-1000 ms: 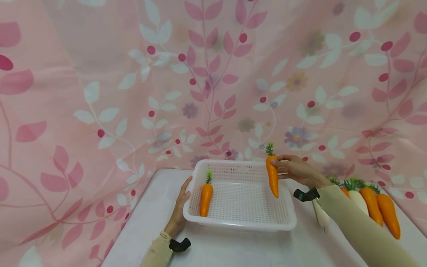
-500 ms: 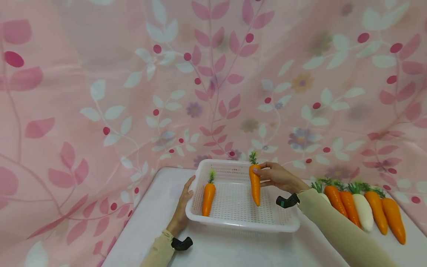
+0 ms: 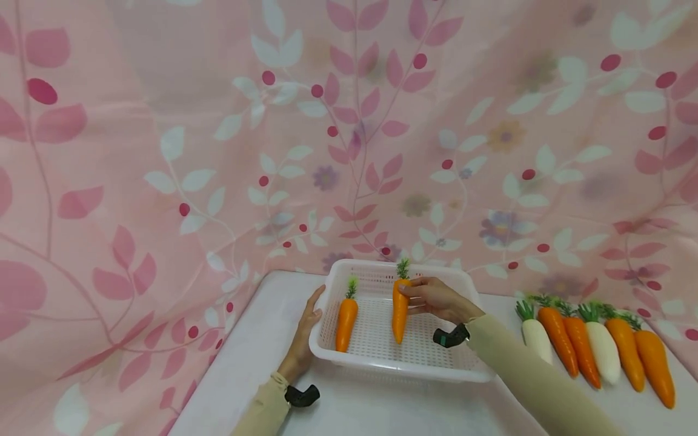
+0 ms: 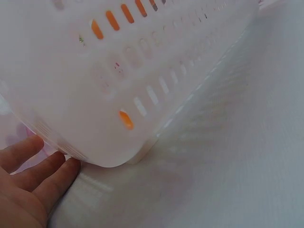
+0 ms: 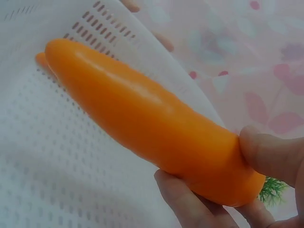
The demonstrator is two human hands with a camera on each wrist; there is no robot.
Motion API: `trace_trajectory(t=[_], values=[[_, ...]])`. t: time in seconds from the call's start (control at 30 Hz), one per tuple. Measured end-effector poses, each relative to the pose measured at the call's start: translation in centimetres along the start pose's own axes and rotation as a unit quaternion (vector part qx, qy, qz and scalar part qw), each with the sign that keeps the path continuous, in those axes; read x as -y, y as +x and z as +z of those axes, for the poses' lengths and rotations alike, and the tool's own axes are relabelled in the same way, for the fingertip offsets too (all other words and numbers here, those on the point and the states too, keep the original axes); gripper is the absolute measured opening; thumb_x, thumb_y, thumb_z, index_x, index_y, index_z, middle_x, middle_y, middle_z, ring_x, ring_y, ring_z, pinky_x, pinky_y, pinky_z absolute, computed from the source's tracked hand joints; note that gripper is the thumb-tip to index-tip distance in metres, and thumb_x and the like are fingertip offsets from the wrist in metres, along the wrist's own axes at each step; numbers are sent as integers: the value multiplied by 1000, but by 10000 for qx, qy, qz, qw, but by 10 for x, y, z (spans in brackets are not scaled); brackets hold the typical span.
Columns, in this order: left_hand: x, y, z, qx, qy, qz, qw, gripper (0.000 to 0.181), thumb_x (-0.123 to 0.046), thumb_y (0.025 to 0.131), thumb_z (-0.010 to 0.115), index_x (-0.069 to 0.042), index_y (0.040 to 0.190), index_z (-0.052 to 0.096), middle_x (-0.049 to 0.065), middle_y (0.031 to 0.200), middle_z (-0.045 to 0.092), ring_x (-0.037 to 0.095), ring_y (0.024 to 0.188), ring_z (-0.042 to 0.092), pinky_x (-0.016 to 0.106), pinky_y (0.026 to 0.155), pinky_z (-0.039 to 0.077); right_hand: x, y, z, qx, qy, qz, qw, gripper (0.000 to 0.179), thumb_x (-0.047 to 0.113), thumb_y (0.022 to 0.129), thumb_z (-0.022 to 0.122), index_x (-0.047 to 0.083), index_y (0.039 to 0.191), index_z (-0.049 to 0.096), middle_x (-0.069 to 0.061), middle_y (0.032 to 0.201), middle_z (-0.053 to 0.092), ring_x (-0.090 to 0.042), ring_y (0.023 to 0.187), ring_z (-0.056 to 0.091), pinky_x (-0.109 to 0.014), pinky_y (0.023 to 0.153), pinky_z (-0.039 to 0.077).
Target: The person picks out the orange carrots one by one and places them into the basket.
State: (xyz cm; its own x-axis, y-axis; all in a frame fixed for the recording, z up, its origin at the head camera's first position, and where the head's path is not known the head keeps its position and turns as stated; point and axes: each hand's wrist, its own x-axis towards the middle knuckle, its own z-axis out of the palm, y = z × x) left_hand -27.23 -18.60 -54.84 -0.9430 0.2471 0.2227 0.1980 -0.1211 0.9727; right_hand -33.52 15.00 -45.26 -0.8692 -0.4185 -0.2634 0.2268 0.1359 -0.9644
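In the head view, my right hand [image 3: 436,298] pinches an orange carrot [image 3: 400,315] near its leafy green top. The carrot hangs tip down over the middle of a white plastic basket [image 3: 403,367]. The right wrist view shows the thumb and fingers on opposite sides of the thick end of the carrot [image 5: 142,114]. A second carrot [image 3: 346,325] lies in the left part of the basket. My left hand [image 3: 303,339] is at the basket's left side. Its nearly straight fingers [image 4: 50,166] touch the outer wall near a corner in the left wrist view.
To the right on the white table [image 3: 229,387], several carrots [image 3: 654,368] lie in a row with two white radishes [image 3: 602,352]. My right sleeve overlaps the basket's right front corner. A pink floral curtain [image 3: 349,151] hangs behind the table.
My right hand has carried the carrot leftward and lower, from the basket's right side to over its middle. The left hand stays at the basket's left side. The head view has shifted slightly.
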Motion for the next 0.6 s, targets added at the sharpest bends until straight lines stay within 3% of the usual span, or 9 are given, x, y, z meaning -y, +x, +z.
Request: trace_trajectory(t=[0.2,0.33,0.6], values=[[1,1,2,-43,17,19,10000,58,-33,113,33,-35,169,20,-4,177,19,29,159,25,40,123,29,-3,6,16,-54,-48,137,9999,46,20,103,69,-11,136,58,-19,120,69,-32,106,74,-48,92,62],[0,2,3,-97,63,11,9999,58,-33,112,34,-36,168,22,-5,176,20,29,159,27,48,125,26,-2,10,24,-184,-176,288,9993,48,20,103,70,-10,137,56,-21,122,68,-33,106,74,-48,92,62],[-2,0,2,-175,181,15,9997,57,-34,112,33,-38,168,22,-7,177,19,32,160,27,62,126,23,-5,21,30,-73,-234,412,9989,50,19,102,72,-10,137,51,-23,128,65,-33,107,75,-48,96,61]])
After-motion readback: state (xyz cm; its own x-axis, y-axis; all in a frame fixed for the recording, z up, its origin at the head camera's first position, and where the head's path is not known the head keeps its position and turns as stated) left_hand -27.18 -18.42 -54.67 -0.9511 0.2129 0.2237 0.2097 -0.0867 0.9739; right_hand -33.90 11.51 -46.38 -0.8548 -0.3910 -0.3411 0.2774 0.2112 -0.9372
